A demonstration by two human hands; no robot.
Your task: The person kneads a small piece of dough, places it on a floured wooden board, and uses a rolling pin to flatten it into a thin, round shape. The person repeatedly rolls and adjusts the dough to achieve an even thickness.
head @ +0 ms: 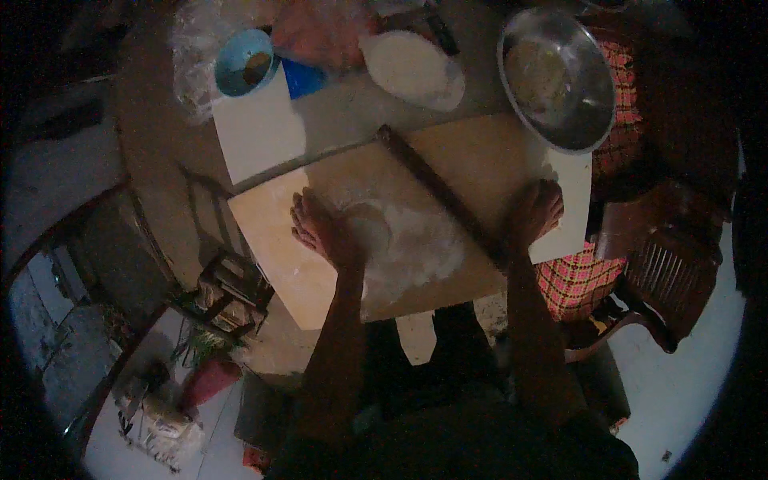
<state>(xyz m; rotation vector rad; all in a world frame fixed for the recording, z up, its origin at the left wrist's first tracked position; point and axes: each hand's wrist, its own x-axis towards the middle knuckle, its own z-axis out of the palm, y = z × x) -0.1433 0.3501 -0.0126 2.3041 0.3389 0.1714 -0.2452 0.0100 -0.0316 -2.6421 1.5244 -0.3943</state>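
Note:
A thin round of dough [370, 228] lies on a wooden board [264, 222], with white flour [423, 246] spread around it. My left hand [321, 231] is at the dough's left edge, its fingers slightly apart and pointing away from it. A dark wooden rolling pin [438, 189] rests diagonally across the board. Near the pin's lower end, over the board's right side, is my right hand [534, 210]. Its fingers look bent, and dim light hides whether they grip anything.
Beyond the board stand a metal bowl [591, 114] with pale contents, a pale oval heap or dish [414, 69] and a light-blue bowl [228, 81]. A reddish plastic bag [324, 27] lies between them. Right is a brown chair [666, 270] near checked cloth [576, 279]; left, a wooden stool [234, 288].

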